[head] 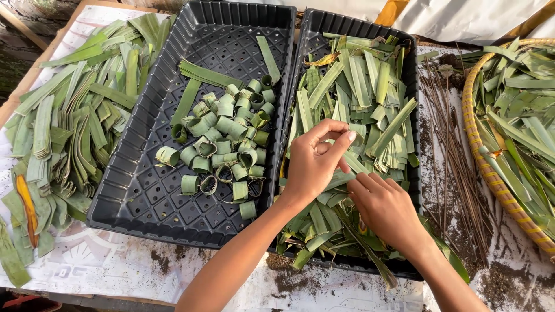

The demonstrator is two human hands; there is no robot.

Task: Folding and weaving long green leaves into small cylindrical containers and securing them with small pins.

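Flat green leaf strips [370, 98] lie heaped lengthwise in the right black tray [411, 75], some overlapping crookedly.

woven basket [491, 173] cut off at right edge, leaf strips beneath both hands hidden

Both hands are over the right black tray [411, 86] of cut leaf strips [370, 86]; left hand [315, 162] pinches one, right hand [387, 211] rests on the pile. Rolled leaf rings [228, 141] fill the left tray [144, 190].

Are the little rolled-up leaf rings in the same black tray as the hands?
No, the leaf rings lie in the left tray, while both hands work over the right tray of flat leaf strips.
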